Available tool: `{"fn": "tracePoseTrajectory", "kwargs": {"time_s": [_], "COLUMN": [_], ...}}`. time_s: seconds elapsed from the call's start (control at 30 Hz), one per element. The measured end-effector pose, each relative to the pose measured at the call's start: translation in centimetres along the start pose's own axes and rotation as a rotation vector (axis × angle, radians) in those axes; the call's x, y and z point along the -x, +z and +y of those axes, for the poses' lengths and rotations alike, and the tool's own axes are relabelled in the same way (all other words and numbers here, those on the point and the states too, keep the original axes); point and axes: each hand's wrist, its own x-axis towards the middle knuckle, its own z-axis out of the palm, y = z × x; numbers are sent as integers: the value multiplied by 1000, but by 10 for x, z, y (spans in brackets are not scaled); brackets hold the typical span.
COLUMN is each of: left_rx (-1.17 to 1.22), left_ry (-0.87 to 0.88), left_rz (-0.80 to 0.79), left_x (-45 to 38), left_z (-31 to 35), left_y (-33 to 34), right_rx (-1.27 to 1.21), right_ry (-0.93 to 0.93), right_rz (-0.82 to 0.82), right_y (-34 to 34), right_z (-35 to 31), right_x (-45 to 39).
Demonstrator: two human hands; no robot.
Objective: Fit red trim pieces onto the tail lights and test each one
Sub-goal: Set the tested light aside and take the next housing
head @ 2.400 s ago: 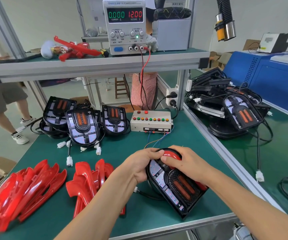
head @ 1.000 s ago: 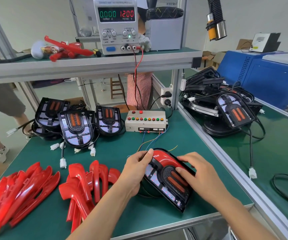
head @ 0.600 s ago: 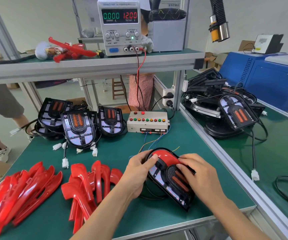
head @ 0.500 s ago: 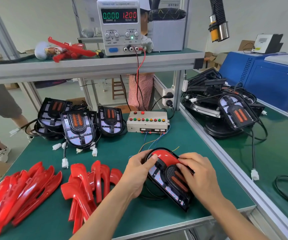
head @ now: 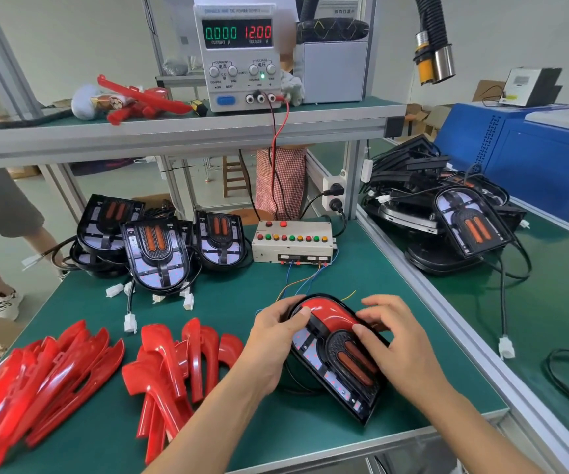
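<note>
A black tail light (head: 339, 364) lies tilted on the green bench in front of me, a red trim piece (head: 329, 313) seated over its rounded top. My left hand (head: 273, 343) grips the light's left edge, thumb on the trim's left end. My right hand (head: 399, 347) lies over the light's right side, thumb pressing the trim's right end, the other fingers spread and lifted. Loose red trim pieces lie in two heaps, one at the left (head: 36, 381) and one beside my left forearm (head: 177, 364).
Three untrimmed tail lights (head: 155, 249) with white plugs stand at the back left. A button test box (head: 293, 241) with coloured wires sits behind the held light. The power supply (head: 238, 53) on the shelf reads 0.000 and 12.00. More lights (head: 471, 227) are piled on the right bench.
My right hand slid from the trim's top down the light's right side, and its fingers now lift and spread. The left hand stays on the left edge.
</note>
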Motion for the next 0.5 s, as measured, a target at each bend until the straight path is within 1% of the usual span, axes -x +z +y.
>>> {"fn": "tracePoseTrajectory", "kwargs": {"time_s": [0.1,0.17,0.2,0.27,0.33,0.4,0.43,0.5], "left_rx": [67,140,183,258,318,363,381,386], "left_ry": [-39,-65,-71,-70,-61,-54,-55,-81], "left_rz": [-2,-8,-17,-43,-84,-113,-126,-154], "left_x": [-1,0,1,2,6,10,12,14], "left_z": [3,3,3,3,1,-2,-4,-5], "left_y": [-4,-7,-7,-6,-1,4,6,6], "right_rx": [-153,-200,-262,-524,-799,-950,-969,-927], "right_ry": [230,327,376,497,605,695,737,790], "right_rz": [-50,-124,-158,-194,-158,-82,-39,35], "right_y": [-15,-23,-24,-21,-17,-12,-10,-7], "right_z": [2,6,8,6,-2,-9,-11,-13], "right_x": [3,8,11,14,12,7,4,0]}}
